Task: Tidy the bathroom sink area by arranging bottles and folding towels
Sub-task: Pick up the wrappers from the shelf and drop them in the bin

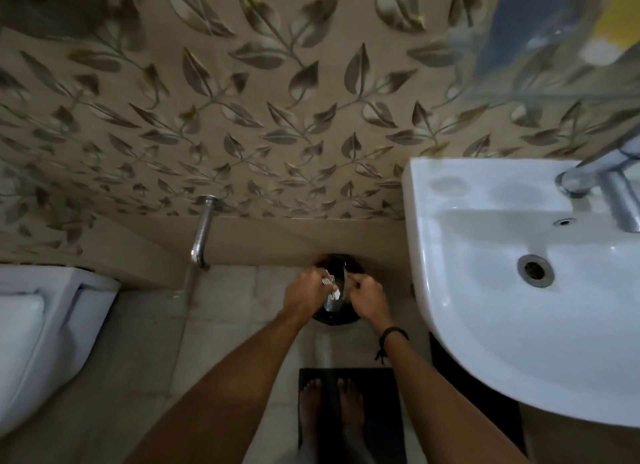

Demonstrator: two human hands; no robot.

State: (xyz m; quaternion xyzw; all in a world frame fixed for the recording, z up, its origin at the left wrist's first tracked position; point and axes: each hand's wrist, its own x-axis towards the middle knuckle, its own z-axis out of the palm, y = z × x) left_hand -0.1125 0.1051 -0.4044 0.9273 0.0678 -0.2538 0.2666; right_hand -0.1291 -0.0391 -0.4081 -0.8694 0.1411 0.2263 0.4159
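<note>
Home bathroom. White wall-hung sink [512, 290] with chrome tap [602, 183] against leaf-patterned wall tiles [242, 100]. Left of sink, across tiled floor [214, 307]: white toilet [45, 332], chrome wall spout [202, 231]. Below sink: dark mat [353, 411] under bare feet.

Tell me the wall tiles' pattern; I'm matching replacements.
Beige wall tiles with a brown trailing leaf-and-vine pattern, seen in the head view.

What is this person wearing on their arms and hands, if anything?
Both forearms are bare, with no sleeves in view. The right wrist carries a dark cord bracelet with a knotted tail hanging down. The left hand and right hand wear no gloves; no rings can be made out.
</note>
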